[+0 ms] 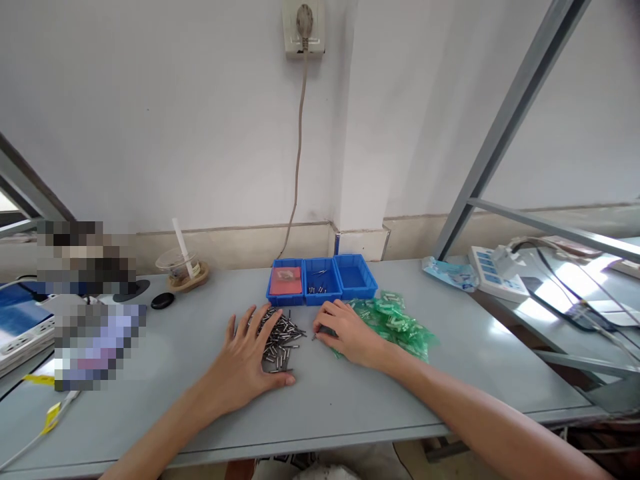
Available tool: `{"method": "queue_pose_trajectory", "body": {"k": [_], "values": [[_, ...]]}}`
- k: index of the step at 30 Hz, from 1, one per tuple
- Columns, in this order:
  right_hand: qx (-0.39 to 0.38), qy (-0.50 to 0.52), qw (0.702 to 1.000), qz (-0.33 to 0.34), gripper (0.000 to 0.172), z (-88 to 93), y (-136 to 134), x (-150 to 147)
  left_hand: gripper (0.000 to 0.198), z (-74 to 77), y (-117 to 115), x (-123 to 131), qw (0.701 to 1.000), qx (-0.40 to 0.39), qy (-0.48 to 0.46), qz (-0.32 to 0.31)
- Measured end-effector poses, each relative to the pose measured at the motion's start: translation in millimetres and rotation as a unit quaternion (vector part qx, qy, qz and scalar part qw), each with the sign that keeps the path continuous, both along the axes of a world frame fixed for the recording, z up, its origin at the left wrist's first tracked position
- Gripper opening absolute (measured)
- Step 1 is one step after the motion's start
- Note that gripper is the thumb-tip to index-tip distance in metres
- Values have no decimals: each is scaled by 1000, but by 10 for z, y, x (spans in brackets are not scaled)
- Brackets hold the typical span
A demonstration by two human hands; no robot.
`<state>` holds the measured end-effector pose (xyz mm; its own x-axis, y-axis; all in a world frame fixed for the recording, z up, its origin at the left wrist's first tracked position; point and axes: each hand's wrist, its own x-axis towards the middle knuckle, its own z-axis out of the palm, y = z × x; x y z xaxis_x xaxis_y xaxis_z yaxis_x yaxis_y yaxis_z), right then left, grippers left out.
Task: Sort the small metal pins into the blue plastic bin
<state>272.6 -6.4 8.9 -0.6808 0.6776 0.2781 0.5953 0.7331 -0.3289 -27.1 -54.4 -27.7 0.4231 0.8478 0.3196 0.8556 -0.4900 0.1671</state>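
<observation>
My left hand (245, 367) is spread over the left edge of a pile of small metal pins (283, 337), its fingers apart and its thumb stretched out on the table. Part of the pile is hidden beneath it. To the right of the pile, my right hand (347, 333) has its thumb and fingers pinched together just above the table. A small metal pin (314, 337) seems to poke out at those fingertips, mostly hidden. Green plastic bags (400, 327) with small parts inside lie right beside this hand.
Behind the hands stand joined blue bins: the left bin (286, 301) has a red packet (286, 281), the middle bin (323, 299) several pins, and the right bin (357, 273). A cup (177, 263), a black round object (163, 301) and a power strip (495, 273) lie farther out.
</observation>
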Motion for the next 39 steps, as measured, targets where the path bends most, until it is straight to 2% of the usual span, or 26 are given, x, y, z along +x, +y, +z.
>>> {"method": "queue_pose_trajectory", "body": {"k": [3,7,15,22,31,39], "values": [[-2,8,1000,6,6,-6,-4,0,120,-91,37,-20,999,-22,-11,36],[1,6,1000,7,8,-24,-7,-6,110,-129,71,-23,999,-33,-16,30],[-3,4,1000,19,12,-32,4,-11,87,1,1,72,996,-32,-80,-5],[-7,9,1000,23,13,-45,5,-24,84,36,11,176,994,-54,-85,-41],[-33,45,997,46,15,-3,-18,-31,75,87,122,361,993,-43,-80,-77],[-43,50,996,52,15,-32,33,-12,73,139,182,400,993,-17,-68,-92]]}}
